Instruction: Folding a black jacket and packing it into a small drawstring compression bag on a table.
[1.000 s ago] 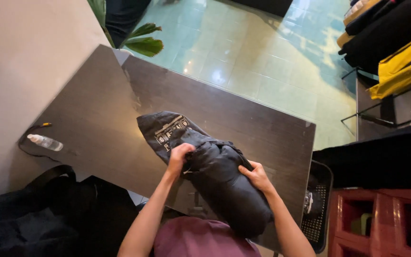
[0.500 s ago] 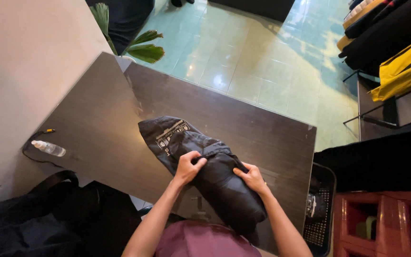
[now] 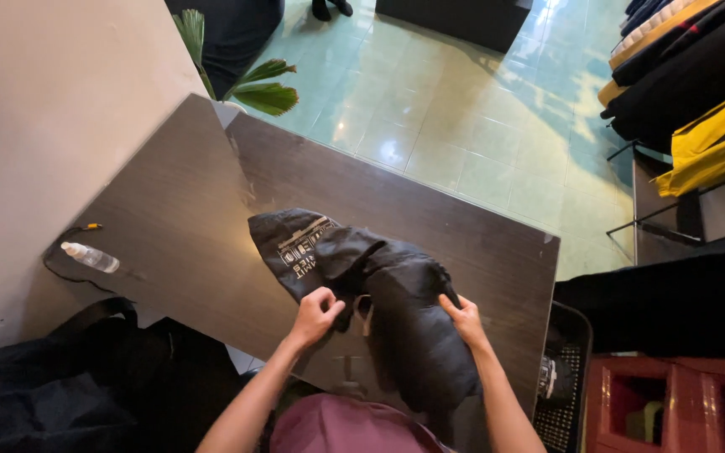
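A black padded jacket [image 3: 396,310] lies bunched on a dark wooden table [image 3: 211,201], with a panel of pale print at its far left end. My left hand [image 3: 316,315] pinches a fold of the jacket near its middle. On the jacket's right edge rests my right hand [image 3: 466,320], fingers curled onto the fabric.
A small clear bottle [image 3: 90,257] and a black cable [image 3: 65,243] lie at the table's left edge by a white wall. A black bag [image 3: 60,377] sits lower left. A black mesh basket [image 3: 564,377] and red crates [image 3: 673,407] stand right. Hanging clothes [image 3: 698,75] and a plant [image 3: 245,84] are beyond.
Both hands have slid toward me along the jacket, and a fold of it now stands up by my left hand. The view has tilted slightly.
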